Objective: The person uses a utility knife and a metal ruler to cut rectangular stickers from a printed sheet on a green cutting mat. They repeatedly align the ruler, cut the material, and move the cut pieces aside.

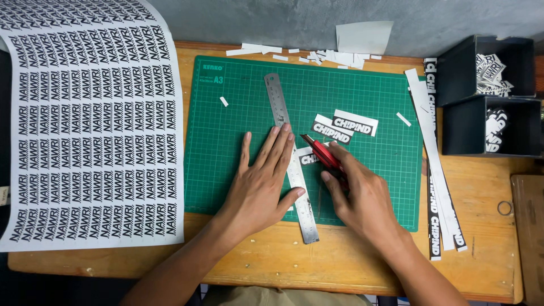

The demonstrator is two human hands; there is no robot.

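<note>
My left hand [262, 180] lies flat with fingers spread on a steel ruler [281, 107] that runs slantwise down the green cutting mat [238, 130]. My right hand [360, 195] grips a red utility knife [321, 151], its blade tip at the ruler's right edge. Under the knife lies a small black-and-white sticker strip [306, 157], partly hidden. Two cut black-and-white stickers [343, 126] rest on the mat just beyond the knife.
A large white sheet of printed stickers [90, 124] covers the table's left side. Long printed strips [436, 170] lie at the mat's right edge. Two black boxes [487, 96] with cut stickers stand at the right. Paper scraps [328, 55] lie along the back wall.
</note>
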